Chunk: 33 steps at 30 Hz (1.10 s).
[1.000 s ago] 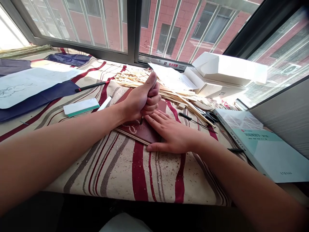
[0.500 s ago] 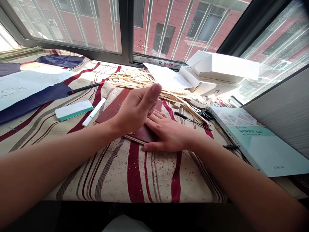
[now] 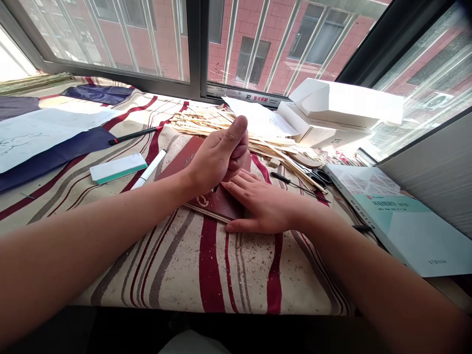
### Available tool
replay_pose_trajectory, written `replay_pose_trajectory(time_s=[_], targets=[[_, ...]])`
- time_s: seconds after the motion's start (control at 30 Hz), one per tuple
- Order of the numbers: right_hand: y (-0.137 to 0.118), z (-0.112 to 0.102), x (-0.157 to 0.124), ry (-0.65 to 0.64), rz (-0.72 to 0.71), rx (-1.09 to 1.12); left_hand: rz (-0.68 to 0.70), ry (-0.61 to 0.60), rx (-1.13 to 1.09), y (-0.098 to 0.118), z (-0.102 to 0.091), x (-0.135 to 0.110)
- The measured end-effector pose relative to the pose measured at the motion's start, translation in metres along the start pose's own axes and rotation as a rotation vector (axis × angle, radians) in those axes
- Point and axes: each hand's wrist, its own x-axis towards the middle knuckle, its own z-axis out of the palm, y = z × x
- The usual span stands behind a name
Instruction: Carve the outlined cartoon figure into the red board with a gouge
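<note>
Right up close from head height, looking forward and down past the left forearm and right forearm onto the striped cloth just below, with the window frame and brick building beyond along the top of this single view

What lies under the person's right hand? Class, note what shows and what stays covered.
The right hand lies flat on a dark red pad over a striped cloth. A curly mark shows beside it; the pad beneath the palm is covered, so its surface there cannot be seen.
</note>
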Motion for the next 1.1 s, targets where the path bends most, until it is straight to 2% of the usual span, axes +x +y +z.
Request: replay_pose_trajectory(time_s=[0.47,0.67,0.8,0.87,0.93,1.03,1.1], targets=[[-0.001,-0.002,-0.001,-0.013,0.015,-0.032,-0.032,-0.045,0.029,0.000,0.000,0.002],[-0.001,-0.001,0.000,-0.021,0.019,-0.020,-0.101,-0.164,-0.020,0.001,-0.007,0.010],[0.001,0.001,0.001,-0.032,0.027,-0.024,-0.156,-0.194,-0.032,0.001,-0.014,0.016],[0.003,0.004,0.001,-0.032,0.020,-0.013,-0.143,-0.168,-0.021,0.001,-0.015,0.017],[0.006,0.006,0.000,-0.040,0.016,0.005,-0.091,-0.088,-0.012,-0.001,-0.015,0.015],[0.010,0.009,-0.001,-0.054,0.022,0.035,0.033,0.073,0.020,-0.006,-0.008,0.007],[0.011,0.010,-0.002,-0.038,0.002,0.047,0.122,0.123,0.108,-0.009,-0.001,0.001]])
